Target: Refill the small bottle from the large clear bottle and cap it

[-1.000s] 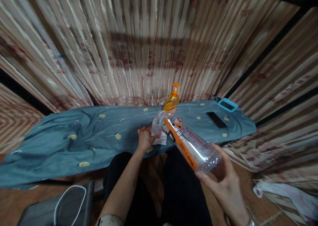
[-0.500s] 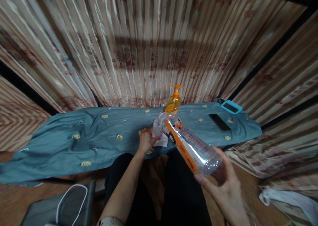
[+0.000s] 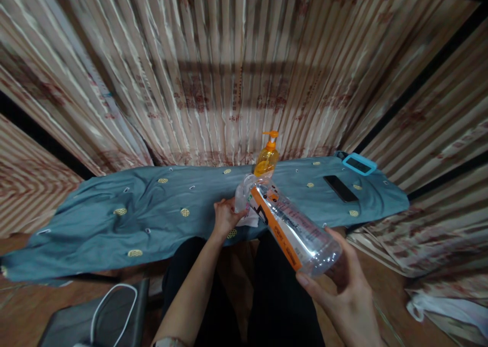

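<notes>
Pleated curtains (image 3: 217,93) with reddish prints are hung across the top and both sides of the frame. Below them, a long surface is covered by a blue-grey cloth (image 3: 206,192) patterned with yellow motifs. At the center-right, a clear bottle (image 3: 295,227) with an orange label strip is held tilted, its base at lower right and its neck directed toward upper left. The base is grasped by the right hand (image 3: 348,288). By the left hand (image 3: 225,217), a translucent item (image 3: 241,199) is gripped at the bottle's neck; its exact shape cannot be made out. Behind the neck, an amber pump bottle (image 3: 267,161) is stood upright. At right, a dark phone (image 3: 340,188) is laid flat near a blue-framed device (image 3: 359,164).
</notes>
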{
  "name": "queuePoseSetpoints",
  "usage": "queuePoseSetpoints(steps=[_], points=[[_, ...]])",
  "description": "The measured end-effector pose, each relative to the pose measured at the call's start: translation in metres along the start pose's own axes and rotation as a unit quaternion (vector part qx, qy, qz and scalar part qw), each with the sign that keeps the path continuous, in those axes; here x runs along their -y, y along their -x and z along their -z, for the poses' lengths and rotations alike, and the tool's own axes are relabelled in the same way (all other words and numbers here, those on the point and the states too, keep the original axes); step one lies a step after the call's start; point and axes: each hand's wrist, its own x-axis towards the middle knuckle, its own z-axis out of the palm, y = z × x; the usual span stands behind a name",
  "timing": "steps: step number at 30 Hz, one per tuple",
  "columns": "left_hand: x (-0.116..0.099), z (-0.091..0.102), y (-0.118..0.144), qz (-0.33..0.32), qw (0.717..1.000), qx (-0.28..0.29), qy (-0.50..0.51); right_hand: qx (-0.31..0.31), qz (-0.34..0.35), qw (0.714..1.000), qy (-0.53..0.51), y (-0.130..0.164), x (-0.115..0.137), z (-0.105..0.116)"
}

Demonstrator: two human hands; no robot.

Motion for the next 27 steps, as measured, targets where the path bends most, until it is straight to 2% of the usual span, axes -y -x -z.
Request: queuePoseSetpoints(steps=[17,27], points=[[-0.006,0.004,0.001,0.003,1.000,0.004,0.008,-0.004,0.012,1.000,0.015,0.001,-0.005,-0.002],[-0.012,0.007,0.001,0.021,1.000,0.008,0.014,-0.006,0.051,0.999,0.019,0.001,-0.009,-0.004]])
